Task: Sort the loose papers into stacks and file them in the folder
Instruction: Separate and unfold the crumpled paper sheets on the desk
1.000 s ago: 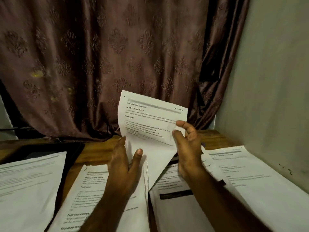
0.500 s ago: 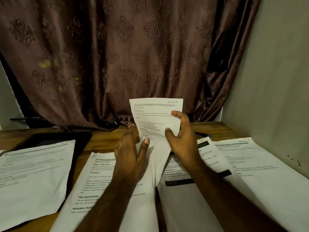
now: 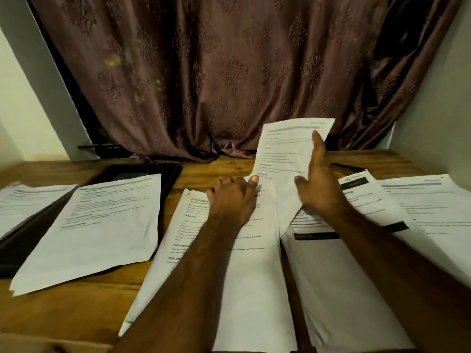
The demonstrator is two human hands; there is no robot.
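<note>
Head view: right hand [image 3: 319, 189] grips raised white printed sheet [image 3: 285, 154] centre-right; left hand [image 3: 233, 200] flat, fingers relaxed, on middle paper stack [image 3: 239, 263].

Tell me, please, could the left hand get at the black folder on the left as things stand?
Probably yes: the left hand only rests on the middle stack, holding nothing, and bare table lies between. A sheet covers much of the black folder.
</note>
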